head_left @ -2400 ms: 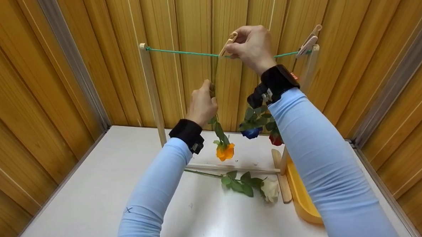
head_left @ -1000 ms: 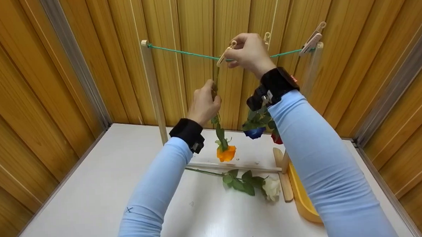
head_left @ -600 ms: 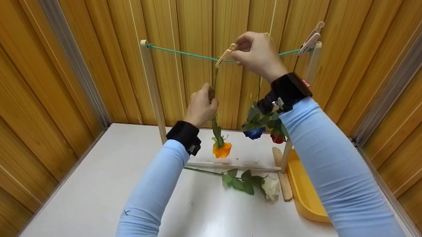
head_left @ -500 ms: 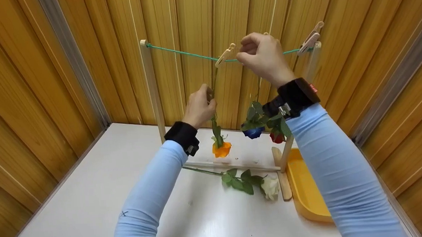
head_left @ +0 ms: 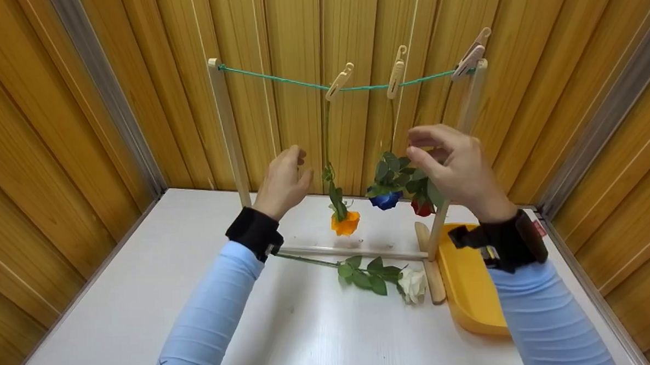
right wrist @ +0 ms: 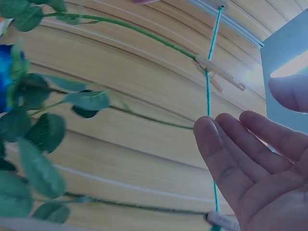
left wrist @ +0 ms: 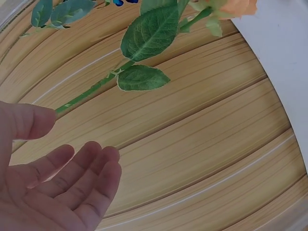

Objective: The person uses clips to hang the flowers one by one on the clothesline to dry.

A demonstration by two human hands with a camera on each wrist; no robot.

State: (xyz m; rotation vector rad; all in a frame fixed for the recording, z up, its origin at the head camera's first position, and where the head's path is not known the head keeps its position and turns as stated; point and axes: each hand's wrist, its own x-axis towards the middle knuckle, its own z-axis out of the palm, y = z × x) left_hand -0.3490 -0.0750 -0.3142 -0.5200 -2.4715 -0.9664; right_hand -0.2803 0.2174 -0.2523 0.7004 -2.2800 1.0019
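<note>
An orange rose (head_left: 345,223) hangs head down from a green cord (head_left: 276,79), its stem end in a beige clothespin (head_left: 340,82). My left hand (head_left: 285,183) is just left of that stem, fingers loosely bent and holding nothing; the left wrist view shows its spread fingers (left wrist: 86,178) apart from the stem. My right hand (head_left: 456,166) is lower right of the line, in front of the red rose (head_left: 422,207), relaxed and holding nothing. A blue rose (head_left: 385,197) hangs from a second clothespin (head_left: 397,79). The red rose's leaves are partly hidden behind my right hand.
A white rose (head_left: 413,284) lies on the white table (head_left: 321,336) before the wooden frame's lower bar (head_left: 355,252). A yellow tray (head_left: 475,285) stands at right, partly under my right forearm. Another clothespin (head_left: 468,61) sits near the right post (head_left: 472,99).
My right hand has let go of the clothespin and moved down and right. The left hand has released the orange rose's stem and drawn back left. The orange rose now hangs from the cord.
</note>
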